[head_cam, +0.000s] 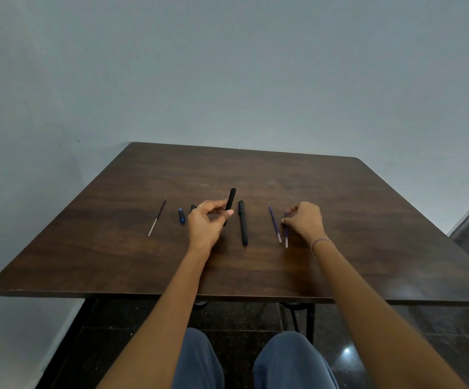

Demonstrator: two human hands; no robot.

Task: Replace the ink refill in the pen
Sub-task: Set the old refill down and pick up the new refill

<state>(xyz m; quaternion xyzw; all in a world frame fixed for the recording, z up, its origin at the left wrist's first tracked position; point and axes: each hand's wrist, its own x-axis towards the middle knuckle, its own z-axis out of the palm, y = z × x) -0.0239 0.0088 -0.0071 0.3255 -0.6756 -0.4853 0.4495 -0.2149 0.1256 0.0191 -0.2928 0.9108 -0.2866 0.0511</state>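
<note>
A person sits at a dark brown wooden table (340,192), seen from above their head, both bare forearms reaching over its near edge. The left hand (204,223) pinches an empty black pen barrel (230,202) between thumb and fingers, holding it tilted just above the middle of the table, open end pointing toward the far edge. The right hand (306,220) rests its fingertips on a purple ink refill (286,234) lying on the table; thumb and forefinger are closing around it, though whether it is lifted cannot be told. A second purple refill (275,223) lies just beside it, toward the centre. Between the hands lies a complete black pen (243,223). Toward the table's left edge lie a small blue pen piece (181,215), a black cap (193,207) partly hidden behind the left hand, and a thin dark used refill (157,217). A red and white thread bracelet (321,242) circles the right wrist.
</note>
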